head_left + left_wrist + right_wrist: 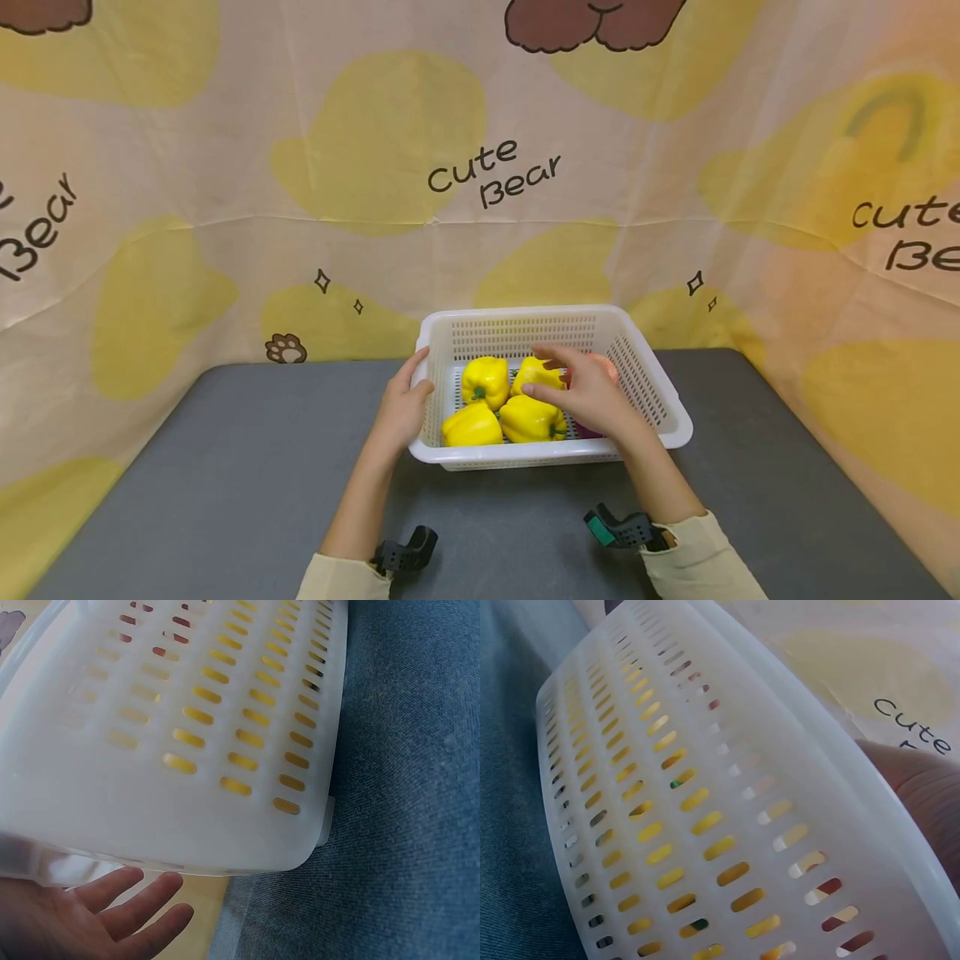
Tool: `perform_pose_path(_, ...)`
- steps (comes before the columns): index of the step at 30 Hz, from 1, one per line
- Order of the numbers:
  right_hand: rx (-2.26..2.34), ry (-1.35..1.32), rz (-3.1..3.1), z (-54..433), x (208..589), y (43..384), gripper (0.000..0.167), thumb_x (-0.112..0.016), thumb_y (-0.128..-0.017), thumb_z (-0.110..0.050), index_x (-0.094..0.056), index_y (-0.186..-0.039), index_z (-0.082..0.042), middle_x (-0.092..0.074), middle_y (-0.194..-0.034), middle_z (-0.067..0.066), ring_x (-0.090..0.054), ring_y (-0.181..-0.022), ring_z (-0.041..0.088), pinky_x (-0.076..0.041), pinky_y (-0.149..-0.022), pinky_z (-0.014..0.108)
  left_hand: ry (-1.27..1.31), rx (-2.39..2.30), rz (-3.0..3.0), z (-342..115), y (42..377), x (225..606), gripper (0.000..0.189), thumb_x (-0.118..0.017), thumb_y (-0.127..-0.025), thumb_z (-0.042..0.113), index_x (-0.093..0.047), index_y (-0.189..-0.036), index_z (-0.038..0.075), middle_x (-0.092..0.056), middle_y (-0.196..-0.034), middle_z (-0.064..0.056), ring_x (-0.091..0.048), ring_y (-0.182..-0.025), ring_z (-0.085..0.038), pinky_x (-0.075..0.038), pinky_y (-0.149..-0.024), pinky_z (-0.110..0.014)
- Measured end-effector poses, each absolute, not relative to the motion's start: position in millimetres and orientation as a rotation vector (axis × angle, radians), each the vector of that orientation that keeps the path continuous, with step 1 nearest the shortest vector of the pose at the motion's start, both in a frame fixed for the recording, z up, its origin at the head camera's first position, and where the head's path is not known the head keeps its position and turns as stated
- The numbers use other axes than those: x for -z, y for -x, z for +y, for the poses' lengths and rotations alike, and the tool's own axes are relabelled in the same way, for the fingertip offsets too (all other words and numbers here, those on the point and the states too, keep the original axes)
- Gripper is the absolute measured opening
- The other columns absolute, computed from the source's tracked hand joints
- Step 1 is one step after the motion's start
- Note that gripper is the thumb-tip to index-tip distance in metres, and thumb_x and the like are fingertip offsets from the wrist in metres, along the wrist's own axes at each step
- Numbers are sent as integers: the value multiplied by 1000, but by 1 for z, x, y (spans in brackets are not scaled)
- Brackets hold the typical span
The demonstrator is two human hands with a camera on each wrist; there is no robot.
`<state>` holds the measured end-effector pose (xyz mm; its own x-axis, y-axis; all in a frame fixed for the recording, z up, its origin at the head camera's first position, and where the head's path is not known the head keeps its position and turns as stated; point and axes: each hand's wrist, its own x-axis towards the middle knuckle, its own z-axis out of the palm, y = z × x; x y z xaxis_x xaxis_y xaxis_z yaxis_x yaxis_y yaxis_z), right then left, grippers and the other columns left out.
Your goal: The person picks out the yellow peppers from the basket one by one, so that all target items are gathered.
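Note:
A white slotted plastic basket (517, 452) holds several yellow bell peppers (485, 382). My left hand (402, 408) grips its left rim, thumb over the edge. In the left wrist view, the fingers (142, 915) of that hand show on the outside, by the basket wall. Over the peppers inside the basket, my right hand (588, 396) reaches in with fingers apart and nothing between them. Partly hidden behind this hand is an orange-pink rounded thing (606, 367). A dark purple thing (587, 432) shows just below the palm.
The basket stands on a dark grey table (247, 475), near its back edge. A patterned cloth (375, 167) with lettering hangs right behind the table. Black bands with small devices (408, 550) sit on both wrists, at the cuffs of light sleeves.

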<state>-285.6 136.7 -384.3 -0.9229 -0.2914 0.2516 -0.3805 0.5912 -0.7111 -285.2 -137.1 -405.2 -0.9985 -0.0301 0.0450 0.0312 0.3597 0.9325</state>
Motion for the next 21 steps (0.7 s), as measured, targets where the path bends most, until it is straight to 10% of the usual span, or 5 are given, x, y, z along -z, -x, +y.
perform_pose_path(21, -953, -577, -2936, 129, 386, 283, 70, -85, -78, -39, -61, -137, -12, -69, -129, 9, -66, -113, 27, -55, -98, 48, -7, 1739, -2552, -138, 287, 407, 61, -40, -97, 12, -36, -158, 19, -40, -159, -20, -50, -133, -40, -47, -105, -61)
